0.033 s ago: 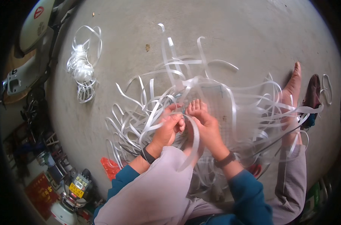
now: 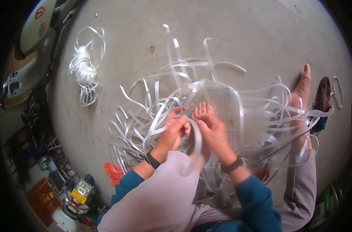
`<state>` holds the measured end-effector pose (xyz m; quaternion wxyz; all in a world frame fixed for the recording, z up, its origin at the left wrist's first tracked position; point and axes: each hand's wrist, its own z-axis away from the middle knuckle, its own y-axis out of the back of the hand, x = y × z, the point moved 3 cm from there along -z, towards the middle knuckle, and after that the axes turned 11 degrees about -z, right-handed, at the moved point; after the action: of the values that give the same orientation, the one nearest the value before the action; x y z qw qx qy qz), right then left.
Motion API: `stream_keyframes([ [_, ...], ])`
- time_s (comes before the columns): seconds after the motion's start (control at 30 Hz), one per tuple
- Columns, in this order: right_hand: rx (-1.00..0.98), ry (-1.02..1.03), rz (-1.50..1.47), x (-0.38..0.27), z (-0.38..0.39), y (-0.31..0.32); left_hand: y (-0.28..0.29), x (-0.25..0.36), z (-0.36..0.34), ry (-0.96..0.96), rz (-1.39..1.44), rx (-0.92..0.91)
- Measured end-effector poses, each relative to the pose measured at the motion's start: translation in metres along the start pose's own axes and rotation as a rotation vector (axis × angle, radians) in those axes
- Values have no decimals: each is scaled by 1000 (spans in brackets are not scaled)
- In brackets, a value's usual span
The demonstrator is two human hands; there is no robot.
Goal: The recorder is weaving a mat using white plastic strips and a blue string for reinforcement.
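Note:
Pale plastic straps spread loosely around a partly woven mat on the floor. My left hand has its fingers closed on a white strap, which arches over and hangs toward my knee. Just to its right, my right hand pinches near the same strap, thumb and index finger close together; their exact contact is partly hidden. A bare foot rests on the mat just beyond my hands, its toes showing.
A bundle of white strap lies upper left. Scooters and clutter line the left edge. A red plastic item is lower left. At right are my other foot and a dark shoe.
The hanging curve of the held strap has shifted slightly to the left. My hands are almost still.

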<state>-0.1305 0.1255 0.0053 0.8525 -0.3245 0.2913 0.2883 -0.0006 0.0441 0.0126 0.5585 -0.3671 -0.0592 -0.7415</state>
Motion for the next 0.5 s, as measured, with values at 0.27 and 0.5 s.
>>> stream_keyframes([
  [0.27, -13, -45, -160, 8, 0, -7, -5, -4, -3, 8, -6, 97],
  [0.5, -45, 79, -158, 20, -5, -6, -5, -12, -4, 5, -30, 107],
])
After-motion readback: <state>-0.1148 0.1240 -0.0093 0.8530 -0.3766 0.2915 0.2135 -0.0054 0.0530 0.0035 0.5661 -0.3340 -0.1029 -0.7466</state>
